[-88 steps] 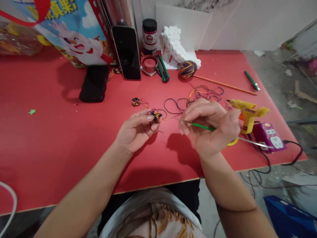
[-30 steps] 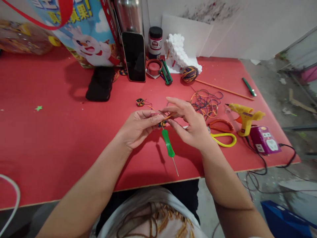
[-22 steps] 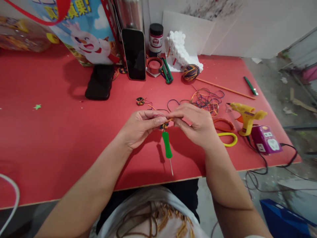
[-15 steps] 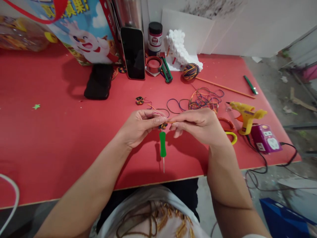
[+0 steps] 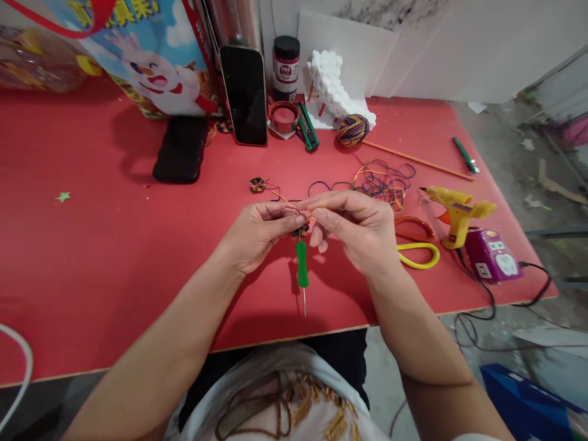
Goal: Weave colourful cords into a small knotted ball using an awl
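Note:
My left hand (image 5: pixel 261 236) is closed, pinching a small dark multicoloured piece of crochet (image 5: pixel 301 231) between thumb and fingers. A crochet hook with a green handle (image 5: pixel 301 263) hangs down from that piece, its thin metal end toward me. My right hand (image 5: pixel 356 226) is closed close beside it, thumb and forefinger pinching an orange stretch of yarn (image 5: pixel 309 216). A loose tangle of multicoloured yarn (image 5: pixel 379 184) lies behind my right hand. Another small round crochet piece (image 5: pixel 257 184) rests on the table beyond my left hand.
Scissors with red and yellow handles (image 5: pixel 419 256) lie right of my right hand. Farther right are a yellow glue gun (image 5: pixel 457 214) and a purple power socket (image 5: pixel 493 256). A yarn ball (image 5: pixel 353 130), a green cutter (image 5: pixel 307 128) and an upright phone (image 5: pixel 244 95) stand or lie at the back.
My right hand has moved left and slightly up, closer to my left hand, uncovering more of the scissors' handles. My left hand keeps its hold on the crochet piece.

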`<action>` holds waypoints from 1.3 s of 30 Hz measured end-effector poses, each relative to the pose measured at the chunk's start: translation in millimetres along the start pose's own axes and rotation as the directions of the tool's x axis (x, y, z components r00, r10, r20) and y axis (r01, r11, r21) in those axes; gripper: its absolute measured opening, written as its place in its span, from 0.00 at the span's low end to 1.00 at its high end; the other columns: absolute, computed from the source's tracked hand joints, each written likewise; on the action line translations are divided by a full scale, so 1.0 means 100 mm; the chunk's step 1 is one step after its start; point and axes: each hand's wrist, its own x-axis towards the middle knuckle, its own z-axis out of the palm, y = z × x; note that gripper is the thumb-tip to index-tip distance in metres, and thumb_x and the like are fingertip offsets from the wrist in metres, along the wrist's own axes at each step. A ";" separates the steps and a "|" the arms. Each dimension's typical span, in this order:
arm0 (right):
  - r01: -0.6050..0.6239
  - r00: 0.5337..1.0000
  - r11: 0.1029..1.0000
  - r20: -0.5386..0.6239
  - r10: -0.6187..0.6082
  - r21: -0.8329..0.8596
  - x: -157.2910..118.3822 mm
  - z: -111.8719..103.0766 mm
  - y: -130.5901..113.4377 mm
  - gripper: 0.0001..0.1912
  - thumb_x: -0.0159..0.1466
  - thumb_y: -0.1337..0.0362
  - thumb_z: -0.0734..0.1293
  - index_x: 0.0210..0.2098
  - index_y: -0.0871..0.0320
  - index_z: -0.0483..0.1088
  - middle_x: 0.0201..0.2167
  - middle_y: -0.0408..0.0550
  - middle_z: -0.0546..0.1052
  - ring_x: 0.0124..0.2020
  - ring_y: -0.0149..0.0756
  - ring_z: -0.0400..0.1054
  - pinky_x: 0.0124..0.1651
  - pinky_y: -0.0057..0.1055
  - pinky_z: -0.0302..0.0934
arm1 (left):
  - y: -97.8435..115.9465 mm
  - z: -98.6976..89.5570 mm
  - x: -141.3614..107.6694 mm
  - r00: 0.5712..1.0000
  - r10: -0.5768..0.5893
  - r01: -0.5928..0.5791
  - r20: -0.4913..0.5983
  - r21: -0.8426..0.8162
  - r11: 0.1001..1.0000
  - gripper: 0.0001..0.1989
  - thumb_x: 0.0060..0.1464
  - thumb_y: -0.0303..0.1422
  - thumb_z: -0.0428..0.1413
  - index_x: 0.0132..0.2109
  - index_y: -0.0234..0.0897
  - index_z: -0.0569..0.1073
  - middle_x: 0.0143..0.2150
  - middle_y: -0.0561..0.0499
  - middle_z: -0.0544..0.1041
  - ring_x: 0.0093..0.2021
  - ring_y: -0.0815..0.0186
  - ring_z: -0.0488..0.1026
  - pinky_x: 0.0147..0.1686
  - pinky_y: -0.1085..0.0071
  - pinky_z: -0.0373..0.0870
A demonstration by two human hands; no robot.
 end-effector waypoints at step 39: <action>0.539 0.826 0.313 0.419 -0.376 -0.782 0.10 -0.20 0.27 0.17 0.70 0.78 0.60 0.52 0.59 0.75 0.49 0.58 0.82 0.51 0.46 0.77 0.55 0.42 0.75 | -0.02 -0.03 0.04 0.982 0.133 -0.111 -0.131 0.168 0.980 0.13 0.46 0.37 0.75 0.29 0.34 0.81 0.26 0.51 0.79 0.24 0.71 0.74 0.24 0.75 0.70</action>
